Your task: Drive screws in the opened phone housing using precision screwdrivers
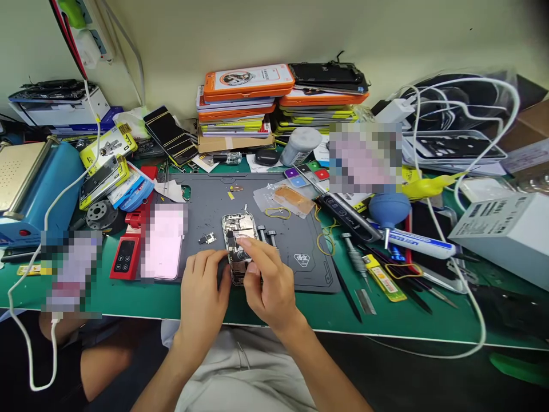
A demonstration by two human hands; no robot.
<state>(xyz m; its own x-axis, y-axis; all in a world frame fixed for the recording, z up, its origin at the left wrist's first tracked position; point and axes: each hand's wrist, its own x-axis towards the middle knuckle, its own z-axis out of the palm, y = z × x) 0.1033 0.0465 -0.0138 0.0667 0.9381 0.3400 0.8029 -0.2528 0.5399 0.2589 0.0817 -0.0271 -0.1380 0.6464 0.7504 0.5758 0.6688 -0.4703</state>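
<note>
An opened phone lies upright on the dark grey work mat, its back or screen off and its inner parts bare. My left hand grips its left edge, fingertips bent against the frame. Over the lower right of the phone, my right hand is closed, its index finger reaching onto the inner parts. Whatever its fingertips pinch is hidden, though something dark and round shows beneath them. A small metal phone part lies left of the phone. Two screwdrivers stand close to its right edge.
A red device and a pink-screened phone are at left. Stacked orange boxes stand behind. At right lie a blue air blower, a black pen-like tool, tweezers and a white cable. Another person's arm shows lower left.
</note>
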